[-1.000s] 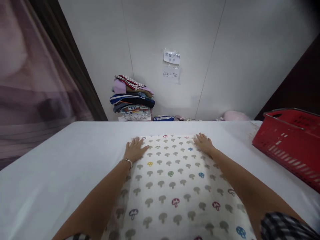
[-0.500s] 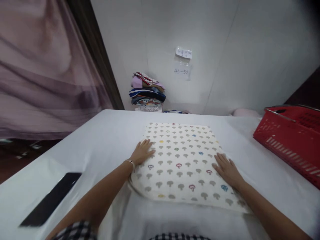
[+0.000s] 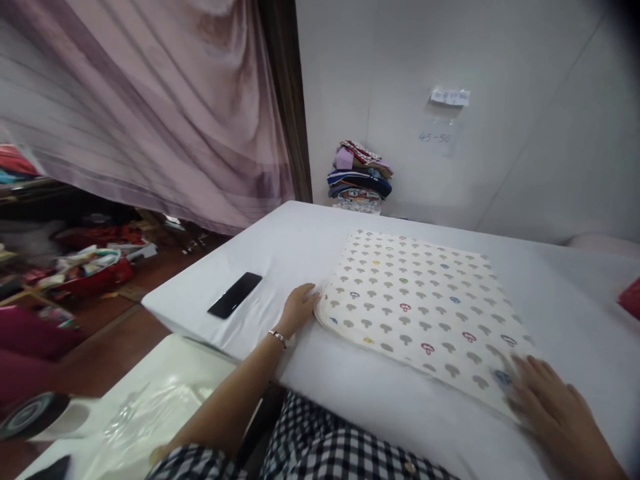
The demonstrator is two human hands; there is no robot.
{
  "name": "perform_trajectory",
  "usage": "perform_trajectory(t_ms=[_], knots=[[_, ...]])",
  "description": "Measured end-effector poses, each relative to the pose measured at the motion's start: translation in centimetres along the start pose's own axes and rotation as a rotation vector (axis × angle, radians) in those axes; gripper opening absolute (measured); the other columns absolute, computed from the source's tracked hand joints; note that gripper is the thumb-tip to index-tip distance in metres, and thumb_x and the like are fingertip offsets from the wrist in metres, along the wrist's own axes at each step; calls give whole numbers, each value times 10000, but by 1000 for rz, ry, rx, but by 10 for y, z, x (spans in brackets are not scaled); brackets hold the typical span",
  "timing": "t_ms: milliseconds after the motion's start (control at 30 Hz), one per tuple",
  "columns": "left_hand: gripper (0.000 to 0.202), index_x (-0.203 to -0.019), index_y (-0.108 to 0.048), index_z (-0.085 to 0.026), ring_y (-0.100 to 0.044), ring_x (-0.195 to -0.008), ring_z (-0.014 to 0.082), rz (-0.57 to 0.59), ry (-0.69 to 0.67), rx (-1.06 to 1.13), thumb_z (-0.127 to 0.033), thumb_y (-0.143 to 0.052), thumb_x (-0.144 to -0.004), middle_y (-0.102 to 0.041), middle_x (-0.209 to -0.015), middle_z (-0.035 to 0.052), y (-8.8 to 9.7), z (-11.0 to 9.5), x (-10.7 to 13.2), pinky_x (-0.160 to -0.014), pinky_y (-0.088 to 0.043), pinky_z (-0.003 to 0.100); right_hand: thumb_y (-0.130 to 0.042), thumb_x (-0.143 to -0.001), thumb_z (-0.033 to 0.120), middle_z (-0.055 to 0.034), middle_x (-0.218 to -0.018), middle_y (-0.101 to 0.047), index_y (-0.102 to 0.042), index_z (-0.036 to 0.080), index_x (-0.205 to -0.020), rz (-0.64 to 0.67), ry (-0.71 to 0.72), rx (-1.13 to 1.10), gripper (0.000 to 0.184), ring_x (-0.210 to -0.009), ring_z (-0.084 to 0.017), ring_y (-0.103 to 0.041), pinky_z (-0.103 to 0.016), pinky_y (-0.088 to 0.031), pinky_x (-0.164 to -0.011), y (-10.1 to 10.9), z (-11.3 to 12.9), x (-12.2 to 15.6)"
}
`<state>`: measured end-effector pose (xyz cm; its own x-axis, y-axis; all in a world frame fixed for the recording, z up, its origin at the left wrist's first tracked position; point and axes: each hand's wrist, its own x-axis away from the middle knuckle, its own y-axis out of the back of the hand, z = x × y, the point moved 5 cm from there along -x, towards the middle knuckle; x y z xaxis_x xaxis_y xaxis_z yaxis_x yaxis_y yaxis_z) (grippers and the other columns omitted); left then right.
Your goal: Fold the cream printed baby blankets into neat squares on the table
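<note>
A white folded cloth (image 3: 420, 300) printed with grey mushrooms and a few coloured ones lies flat on the white-covered table. My left hand (image 3: 299, 308), with a bracelet at its wrist, rests by the cloth's left edge, fingers stretched out and touching the layered fold. Over the near right corner is my right hand (image 3: 555, 403). Its fingers are extended and somewhat blurred, and its palm faces down at the cloth's edge.
A black phone (image 3: 235, 295) lies left on the table (image 3: 310, 230). Folded clothes (image 3: 360, 177) are stacked by the wall. A pink curtain (image 3: 220, 100) hangs at left. A white surface with clear plastic (image 3: 145, 420) stands near left; a red basket (image 3: 630, 298) shows at far right.
The view has swung left. My left hand has slid off the cloth's top to its left edge, and my right hand has come nearer, to the front right corner.
</note>
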<state>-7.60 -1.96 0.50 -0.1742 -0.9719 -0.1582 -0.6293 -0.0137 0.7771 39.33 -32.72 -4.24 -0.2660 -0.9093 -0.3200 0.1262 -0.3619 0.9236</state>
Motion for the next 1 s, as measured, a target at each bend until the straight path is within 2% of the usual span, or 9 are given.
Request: perform_trajectory(t_ms=[67,100,233,300,400,567,700,867,1000], knots=[[300,-1087,-612,-210,-572,-1044,179,-42,15,60,-297,-490,-827,-638,-1120,45,6,-3,12,-908,-464,306,-379,-874,426,-99,-1397,-404,-363,256,-1384,-1,58,-27,537,-1315,-324,-297,-577,-266,-1029,5,19,3],[277,-1060,-620,-218,-576,-1027,170,-42,-29,76,-239,-478,-823,-645,-1095,34,8,-7,18,-899,-472,302,-374,-874,439,-85,-1389,-419,-393,247,-1364,5,99,-36,527,-1311,-317,-310,-575,-273,-1035,6,31,5],[471,-1096,-603,-231,-493,-1140,149,25,-375,25,-15,-393,-733,-583,-1204,21,11,-34,44,-996,-413,324,-419,-859,467,-35,-1335,-490,-512,243,-1271,100,232,-32,478,-1253,-279,-414,-499,-370,-1021,3,64,10],[507,-1114,-596,-225,-453,-1177,164,80,-510,-52,8,-392,-712,-555,-1245,32,9,-42,52,-1011,-398,348,-438,-852,478,-22,-1304,-522,-557,251,-1228,111,248,-18,455,-1210,-267,-466,-465,-417,-997,-2,69,9],[373,-1023,-635,-206,-471,-1127,194,108,-596,-159,-38,-442,-752,-602,-1162,57,7,-46,54,-967,-421,365,-423,-859,476,-43,-1255,-564,-610,222,-1164,42,286,-20,438,-1164,-265,-509,-452,-440,-981,-6,70,8],[260,-957,-642,-206,-525,-992,187,7,-518,-233,-105,-454,-808,-631,-1015,60,8,-44,53,-856,-460,334,-433,-862,451,-78,-1247,-564,-595,187,-1170,-59,358,-32,437,-1163,-283,-501,-476,-441,-960,-9,70,12],[244,-936,-639,-222,-553,-885,168,43,-393,-284,-115,-474,-791,-600,-989,41,7,-39,55,-770,-470,291,-425,-871,416,-83,-1258,-553,-568,190,-1201,-82,385,-16,424,-1166,-294,-496,-487,-435,-948,-9,73,14],[315,-1010,-624,-248,-552,-954,154,78,-384,-291,-104,-424,-814,-547,-1141,29,8,-35,60,-789,-458,268,-429,-867,397,-94,-1256,-552,-567,182,-1192,-93,410,4,413,-1152,-297,-506,-475,-448,-923,-11,72,14],[325,-1035,-624,-257,-553,-953,144,40,-380,-276,-122,-399,-843,-526,-1182,27,11,-36,61,-784,-456,256,-429,-863,375,-109,-1275,-532,-561,166,-1196,-96,400,6,415,-1146,-299,-507,-483,-440,-929,-13,71,15]])
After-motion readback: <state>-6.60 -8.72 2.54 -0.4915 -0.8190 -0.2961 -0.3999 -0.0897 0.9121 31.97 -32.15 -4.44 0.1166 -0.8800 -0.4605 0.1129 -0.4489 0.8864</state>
